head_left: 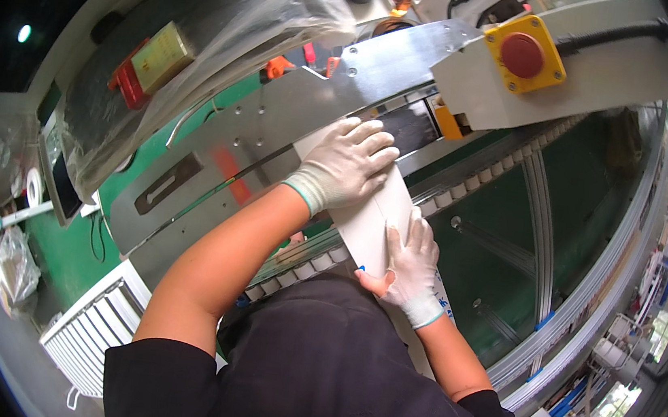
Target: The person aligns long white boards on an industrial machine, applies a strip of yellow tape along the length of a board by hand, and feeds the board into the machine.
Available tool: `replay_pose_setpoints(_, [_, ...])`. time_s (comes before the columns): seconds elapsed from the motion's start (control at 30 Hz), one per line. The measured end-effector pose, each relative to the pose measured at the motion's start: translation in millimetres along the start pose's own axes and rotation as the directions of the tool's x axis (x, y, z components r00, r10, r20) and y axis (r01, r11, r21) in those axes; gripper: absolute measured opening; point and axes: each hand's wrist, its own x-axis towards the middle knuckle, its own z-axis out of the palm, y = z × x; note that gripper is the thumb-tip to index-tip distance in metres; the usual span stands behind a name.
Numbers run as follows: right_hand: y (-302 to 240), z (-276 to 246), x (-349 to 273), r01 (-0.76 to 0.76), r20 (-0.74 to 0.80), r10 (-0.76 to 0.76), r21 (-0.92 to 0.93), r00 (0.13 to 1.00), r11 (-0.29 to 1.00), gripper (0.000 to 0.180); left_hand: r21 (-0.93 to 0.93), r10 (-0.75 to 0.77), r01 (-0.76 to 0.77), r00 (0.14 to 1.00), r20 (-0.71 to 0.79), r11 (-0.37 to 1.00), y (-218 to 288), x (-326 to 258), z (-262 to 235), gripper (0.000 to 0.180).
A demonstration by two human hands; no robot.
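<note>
A flat white board [371,225] lies across a metal machine bed [261,132], its far end near a dark slot under a steel guard [402,61]. My left hand [347,165], in a white knit glove, presses flat on the board's far part with fingers spread. My right hand [412,261], also gloved, rests on the board's near right edge, close to my body. Neither hand is closed around the board; both lie on top of it.
A red round button in a yellow box [523,56] sits on the grey housing at upper right. A roller strip [475,183] runs diagonally past the board. Clear plastic sheeting [231,27] covers gear at upper left. A white slatted rack [97,330] stands at lower left.
</note>
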Motion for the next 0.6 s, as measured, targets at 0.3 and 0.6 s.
replay_pose_setpoints(0.3, [4,-14,5,0.055,-0.067,-0.056,-0.015,0.996,0.998,0.094,0.094,0.158,-0.169,0.981,0.114,0.981,-6,8,6,0.050])
replay_pose_setpoints(0.6, [13,-13,-13,0.027,-0.057,-0.026,0.029,0.998,0.999,0.092,0.035,0.133,-0.140,0.978,0.158,0.990,10,22,-2,0.036])
